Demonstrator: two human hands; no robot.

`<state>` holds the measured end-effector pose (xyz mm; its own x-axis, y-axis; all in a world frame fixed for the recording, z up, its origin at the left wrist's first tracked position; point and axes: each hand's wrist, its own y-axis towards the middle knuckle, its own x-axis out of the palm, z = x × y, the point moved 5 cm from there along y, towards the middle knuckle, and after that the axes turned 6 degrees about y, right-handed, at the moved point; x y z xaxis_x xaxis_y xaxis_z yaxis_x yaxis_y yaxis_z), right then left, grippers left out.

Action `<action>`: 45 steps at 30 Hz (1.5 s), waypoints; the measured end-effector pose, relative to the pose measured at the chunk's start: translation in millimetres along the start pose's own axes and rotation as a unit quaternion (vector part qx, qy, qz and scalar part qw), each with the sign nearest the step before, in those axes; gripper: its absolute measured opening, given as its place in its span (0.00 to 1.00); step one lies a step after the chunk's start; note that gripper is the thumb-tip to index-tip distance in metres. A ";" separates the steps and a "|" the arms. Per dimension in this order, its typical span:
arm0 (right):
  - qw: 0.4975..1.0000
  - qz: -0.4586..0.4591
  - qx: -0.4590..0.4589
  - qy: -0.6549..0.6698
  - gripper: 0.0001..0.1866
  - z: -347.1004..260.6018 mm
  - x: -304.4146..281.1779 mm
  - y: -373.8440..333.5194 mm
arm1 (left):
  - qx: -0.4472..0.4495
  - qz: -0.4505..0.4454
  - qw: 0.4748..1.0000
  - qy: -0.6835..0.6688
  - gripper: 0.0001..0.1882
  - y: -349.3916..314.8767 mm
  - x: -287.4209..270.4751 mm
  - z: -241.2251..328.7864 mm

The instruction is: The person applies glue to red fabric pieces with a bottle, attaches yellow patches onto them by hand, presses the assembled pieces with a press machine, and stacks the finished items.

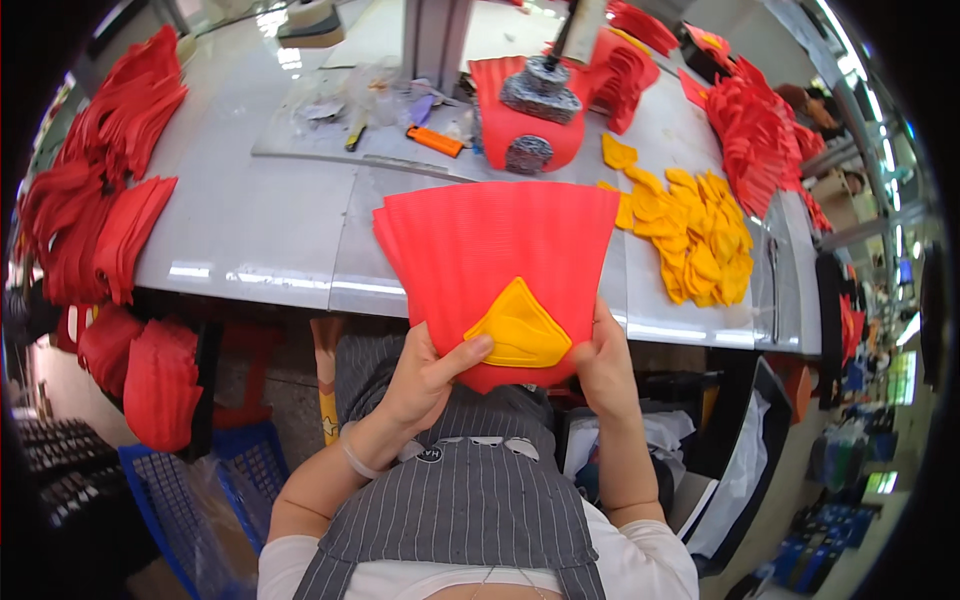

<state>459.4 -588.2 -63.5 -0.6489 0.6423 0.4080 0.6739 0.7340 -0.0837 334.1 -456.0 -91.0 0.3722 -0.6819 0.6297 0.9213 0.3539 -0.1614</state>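
Observation:
Both hands hold a fan-shaped stack of red, ribbed, soft-looking sheets (490,230) in front of my apron, over the table's near edge. On its lower part lies a yellow, roughly triangular piece (520,330) with a raised edge. My left hand (425,375) grips the stack's lower left side, its thumb on the corner of the yellow piece. Closed on the lower right edge is my right hand (605,365), its fingers partly hidden behind the stack. Beyond it, a grey speckled press head (542,90) on a rod stands over another red piece (500,130).
Loose yellow pieces (690,235) are heaped on the white table (250,220) to the right. Red stacks lie at the far left (120,130) and far right (755,135). An orange cutter-like tool (435,141) is near the press. A blue crate (190,500) stands below left.

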 end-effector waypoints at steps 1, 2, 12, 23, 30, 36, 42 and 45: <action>0.998 -0.024 -0.025 -0.052 0.36 -6.4 9.3 -1.1 | 0.013 0.007 1.000 0.026 0.19 1.0 1.4 0.8; 0.992 -0.050 -0.048 -0.104 0.39 -10.9 17.1 -0.5 | 0.008 -0.001 0.999 0.033 0.19 0.9 3.2 -0.4; 0.999 -0.039 -0.011 -0.006 0.41 -9.7 15.9 6.0 | 0.032 -0.003 0.994 0.103 0.21 7.0 0.3 7.1; 0.990 -0.079 -0.053 -0.107 0.39 -19.5 19.2 7.0 | 0.068 -0.016 0.989 0.128 0.25 8.4 11.3 15.6; 0.995 -0.043 -0.065 -0.068 0.40 -2.4 29.6 2.0 | 0.006 -0.048 0.999 0.006 0.25 13.9 -1.1 9.2; 0.928 -0.089 -0.191 -0.309 0.27 -49.1 7.3 91.4 | 0.047 0.052 0.997 -0.017 0.25 16.9 -29.3 20.4; 0.875 -0.046 -0.464 -0.127 0.17 -126.2 62.8 175.4 | 0.048 0.093 0.994 -0.020 0.26 13.4 -50.8 11.1; 0.600 0.014 -0.753 -0.269 0.21 -222.9 122.1 136.9 | 0.068 0.103 0.992 0.031 0.26 13.1 -41.0 10.5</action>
<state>551.2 -458.4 177.4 -0.3762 0.9257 0.0390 -0.0211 -0.0507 0.9985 329.8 -416.7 -111.0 0.5611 -0.6233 0.5447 0.8030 0.5696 -0.1755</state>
